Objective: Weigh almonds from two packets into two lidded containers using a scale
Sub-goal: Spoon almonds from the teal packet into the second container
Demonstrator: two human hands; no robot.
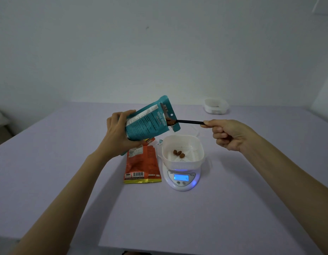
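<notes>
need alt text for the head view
A left hand tilts a teal packet while the right hand holds a loaded black spoon at its mouth, above a white container with three almonds on a lit scale.

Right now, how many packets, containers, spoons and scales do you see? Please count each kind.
Packets: 2, the teal packet in the left hand, the orange packet flat on the table.
Containers: 2, the near container on the scale, the far container at the back of the table.
Spoons: 1, the spoon in the right hand.
Scales: 1.
Total: 6.
</notes>
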